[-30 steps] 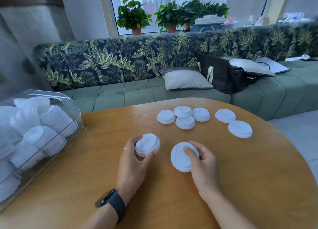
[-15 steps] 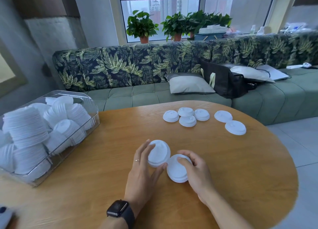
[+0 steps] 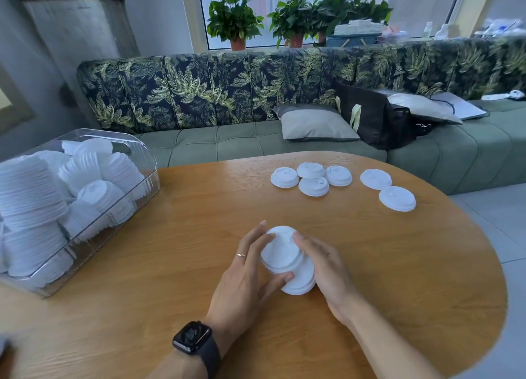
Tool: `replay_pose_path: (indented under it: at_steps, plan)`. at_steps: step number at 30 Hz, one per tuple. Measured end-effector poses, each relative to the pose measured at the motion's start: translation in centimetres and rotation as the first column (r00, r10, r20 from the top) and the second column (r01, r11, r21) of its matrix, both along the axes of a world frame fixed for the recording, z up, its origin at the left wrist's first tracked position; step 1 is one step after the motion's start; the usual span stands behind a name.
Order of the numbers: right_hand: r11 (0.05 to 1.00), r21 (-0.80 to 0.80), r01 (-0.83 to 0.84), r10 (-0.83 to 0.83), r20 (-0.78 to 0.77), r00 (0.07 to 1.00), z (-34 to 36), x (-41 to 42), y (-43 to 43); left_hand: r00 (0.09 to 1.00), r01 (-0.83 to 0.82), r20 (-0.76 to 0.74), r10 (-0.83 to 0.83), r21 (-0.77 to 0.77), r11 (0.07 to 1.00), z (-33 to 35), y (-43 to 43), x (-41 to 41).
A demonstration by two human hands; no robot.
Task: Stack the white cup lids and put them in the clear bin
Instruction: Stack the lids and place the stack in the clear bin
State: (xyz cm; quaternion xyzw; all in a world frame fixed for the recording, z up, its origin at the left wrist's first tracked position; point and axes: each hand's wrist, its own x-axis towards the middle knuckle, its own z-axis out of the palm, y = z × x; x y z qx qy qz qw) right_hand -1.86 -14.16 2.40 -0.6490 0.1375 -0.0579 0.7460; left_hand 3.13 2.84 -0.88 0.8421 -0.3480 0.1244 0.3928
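From the head camera, both hands close on a short stack of white lids (image 3: pixel 287 260) resting tilted on the round wooden table (image 3: pixel 185 208): the left hand (image 3: pixel 242 282) wraps its near-left side, fingers spread up the rim and thumb pressed against the lower edge, while the right hand (image 3: pixel 327 267) cups the right side with fingertips laid on the top lid. The left hand wears a ring and a dark watch (image 3: pixel 196 340) on its wrist. Beyond the grip and to its right, six loose lids (image 3: pixel 311 178) lie flat on the table, four huddled together and touching, two a little further right. Well to the left of the grip sits the clear bin (image 3: pixel 142 162), already crowded with stacks of white lids leaning against one another. Behind the table runs a leaf-patterned sofa (image 3: pixel 199 94).
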Motion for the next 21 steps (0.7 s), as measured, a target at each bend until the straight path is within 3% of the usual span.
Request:
replay_pose_path:
  at_steps: [6,12,21]
  plan:
    - [0.994,0.103,-0.035,0.035,0.003,0.999,0.0,-0.3,-0.4,0.994,0.022,-0.11,-0.019,0.023,0.999,0.5,0.2,-0.5]
    - [0.973,0.228,-0.034,0.035,-0.002,0.999,-0.6,-0.3,-1.4,0.993,-0.008,-0.113,0.013,0.044,0.999,0.5,0.0,-0.4]
    - [0.859,0.491,0.146,-0.155,-0.022,0.988,-1.4,-0.2,-2.3,0.963,-0.207,-0.21,0.169,-0.175,0.963,1.0,0.2,0.0]
